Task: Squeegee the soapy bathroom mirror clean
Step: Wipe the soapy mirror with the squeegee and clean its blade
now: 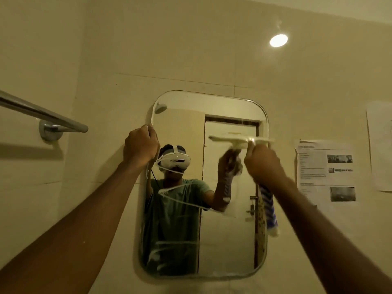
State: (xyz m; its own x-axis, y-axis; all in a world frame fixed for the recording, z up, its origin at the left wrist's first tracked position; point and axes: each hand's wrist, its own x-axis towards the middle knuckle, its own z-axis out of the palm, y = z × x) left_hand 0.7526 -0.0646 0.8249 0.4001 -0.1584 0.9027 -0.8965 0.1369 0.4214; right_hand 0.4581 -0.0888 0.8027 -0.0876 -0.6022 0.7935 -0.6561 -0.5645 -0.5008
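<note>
Your left hand (141, 145) is wrapped around the left rim of the mirror (222, 240), upper part, steadying it. Your right hand (264, 161) is fisted on the handle of the squeegee (239, 140), and a blue-striped cloth (270, 211) hangs from the same fist. Hands well apart, one per side of the glass.

Squeegee pos: blade horizontal, upper right of mirror, right end reaching past the frame edge. Blade is blurred, so can't confirm full contact w/ the glass, prob. pressed.

Glass cond: soap streaks across the middle and lower left; top band looks clearer. Est. early in the job.

Handling notes: squeegee reads as light plastic w/ a stiff body and a soft rubber lip. Grip low on the handle stem, as you have it, so the wrist sets blade angle. Wet soap = slippery handle; the cloth in the fist may help or may bunch. Mirror is fragile and its mounting is unknown, so even, moderate pressure only.
</note>
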